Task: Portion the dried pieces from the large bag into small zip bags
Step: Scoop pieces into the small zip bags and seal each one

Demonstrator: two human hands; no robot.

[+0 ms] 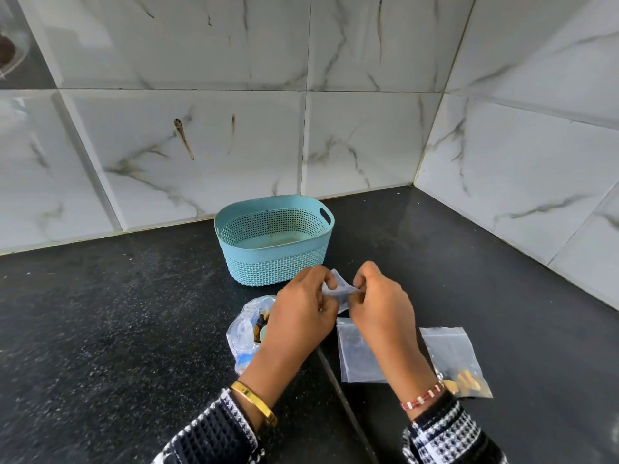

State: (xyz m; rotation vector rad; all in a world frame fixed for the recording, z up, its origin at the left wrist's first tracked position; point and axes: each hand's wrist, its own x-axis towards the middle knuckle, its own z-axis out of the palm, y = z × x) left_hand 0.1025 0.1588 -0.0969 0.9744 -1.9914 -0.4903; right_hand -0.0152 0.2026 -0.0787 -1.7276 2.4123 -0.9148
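Note:
My left hand and my right hand both pinch the top of a small clear zip bag, held just above the black counter. Under my left hand lies the large clear bag, with brown and dark dried pieces showing at its mouth. An empty small zip bag lies flat below my right hand. To its right lies another small zip bag with a few tan pieces in its lower corner.
A light blue perforated plastic basket stands behind my hands, near the tiled wall. The black speckled counter runs left and right into a wall corner at the right. A seam in the counter passes between my wrists.

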